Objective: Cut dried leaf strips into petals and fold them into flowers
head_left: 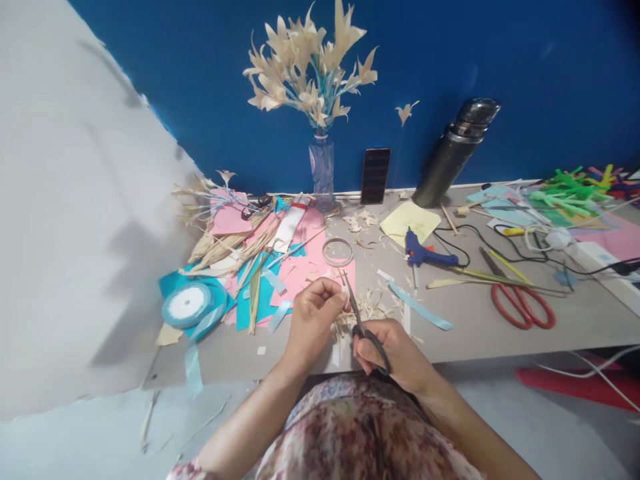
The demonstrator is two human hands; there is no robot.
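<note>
Head view: near centre, the left hand [316, 312] pinches one small pale piece [346, 297] between narrowed fingers; the right hand [387, 347] grips one pair of black-handled metal scissors [357, 315] beside it. Right: one red-handled pair [520, 305], one blue glue gun [429, 255]. Far: one clear bottle [323, 172].

Black-handled scissors [357, 311] are showing left of the blue glue gun [424, 255], red-handled scissors [509, 283] right of it, cream flowers [303, 50] behind and left, the garment [370, 430] in front is showing mottled maroon and white
</note>
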